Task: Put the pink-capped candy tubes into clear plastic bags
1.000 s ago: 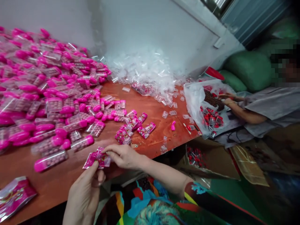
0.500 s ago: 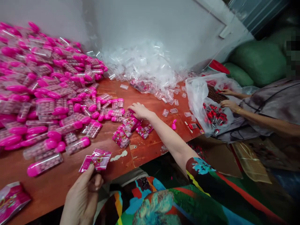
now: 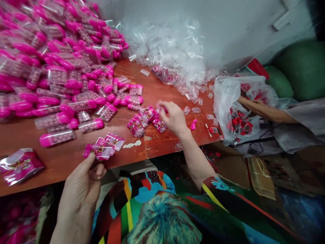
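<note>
My left hand (image 3: 85,179) pinches several overlapping pink printed wrappers (image 3: 104,145) between thumb and fingers, just above the table's front edge. The fingers of my right hand (image 3: 172,117) are closed on a small clear and pink bottle (image 3: 159,105), partly hidden and blurred. Below that hand lies a small heap of pink printed wrappers (image 3: 138,123). To the left spreads a big pile of clear bottles with pink caps (image 3: 68,84), filled with pale pink beads. One capped bottle (image 3: 58,137) lies separately at the pile's front.
Clear empty plastic containers (image 3: 172,51) are heaped against the wall. A pink printed packet (image 3: 20,166) lies at the table's left edge, and a pink cap (image 3: 193,124) at right. A co-worker's arm (image 3: 269,112) reaches into a white plastic bag (image 3: 225,91) holding red-capped items.
My right hand has lifted from the edge of the bottle pile and moved right, now with a small bottle in its fingers. The wrappers in my left hand are fanned out more. The view has shifted.
</note>
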A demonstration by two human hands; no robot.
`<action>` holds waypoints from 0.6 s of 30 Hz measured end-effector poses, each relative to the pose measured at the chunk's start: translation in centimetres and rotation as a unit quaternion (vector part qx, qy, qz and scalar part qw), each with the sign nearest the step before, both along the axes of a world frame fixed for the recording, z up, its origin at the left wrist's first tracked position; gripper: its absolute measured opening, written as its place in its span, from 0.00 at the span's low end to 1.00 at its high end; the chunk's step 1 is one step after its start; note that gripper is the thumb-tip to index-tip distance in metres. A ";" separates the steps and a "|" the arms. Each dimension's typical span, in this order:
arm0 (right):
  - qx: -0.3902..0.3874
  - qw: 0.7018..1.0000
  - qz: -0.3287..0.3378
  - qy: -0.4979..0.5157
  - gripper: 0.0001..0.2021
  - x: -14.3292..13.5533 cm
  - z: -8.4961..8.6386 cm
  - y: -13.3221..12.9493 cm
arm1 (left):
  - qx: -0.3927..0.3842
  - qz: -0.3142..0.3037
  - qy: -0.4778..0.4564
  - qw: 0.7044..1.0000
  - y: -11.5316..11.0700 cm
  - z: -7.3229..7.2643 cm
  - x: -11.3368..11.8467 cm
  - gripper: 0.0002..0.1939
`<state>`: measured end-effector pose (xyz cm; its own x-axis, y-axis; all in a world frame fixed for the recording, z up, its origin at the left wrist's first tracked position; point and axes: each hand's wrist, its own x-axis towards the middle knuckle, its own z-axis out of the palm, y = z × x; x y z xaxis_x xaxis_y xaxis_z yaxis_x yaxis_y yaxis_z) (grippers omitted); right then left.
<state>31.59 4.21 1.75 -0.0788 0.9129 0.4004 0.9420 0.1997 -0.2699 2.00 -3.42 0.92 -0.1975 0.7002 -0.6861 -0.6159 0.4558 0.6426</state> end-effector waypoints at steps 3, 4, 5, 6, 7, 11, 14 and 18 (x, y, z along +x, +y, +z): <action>-0.104 0.990 -0.005 -0.093 0.14 -3.5 0.9 -5.0 | 0.034 -0.013 -0.019 0.999 -0.5 -0.4 0.0 0.11; -0.145 0.984 0.002 -0.105 0.14 -4.7 0.7 -6.2 | 0.034 -0.021 -0.023 0.999 -0.7 -0.5 0.0 0.12; -0.179 0.978 0.009 -0.105 0.15 -5.8 0.3 -7.1 | 0.032 -0.029 -0.027 0.999 -0.8 -0.6 0.2 0.13; -0.205 0.974 0.015 -0.094 0.17 -6.7 -0.1 -7.8 | 0.031 -0.035 -0.029 0.998 -0.9 -0.6 0.3 0.14; -0.222 0.972 0.020 -0.073 0.18 -7.4 -0.6 -8.1 | 0.032 -0.039 -0.029 0.998 -1.0 -0.6 0.4 0.14; -0.217 0.975 0.032 0.041 0.19 -7.1 -1.6 -7.5 | 0.034 -0.040 -0.031 0.998 -1.3 -0.4 0.4 0.14; -0.182 0.981 0.063 0.033 0.17 -5.5 -1.7 -6.7 | 0.020 -0.020 -0.025 0.999 -1.5 -0.2 0.0 0.13; -0.192 0.968 0.156 -0.035 0.17 -4.9 -2.0 -6.7 | 0.025 -0.033 -0.035 0.999 -1.7 -0.3 0.2 0.11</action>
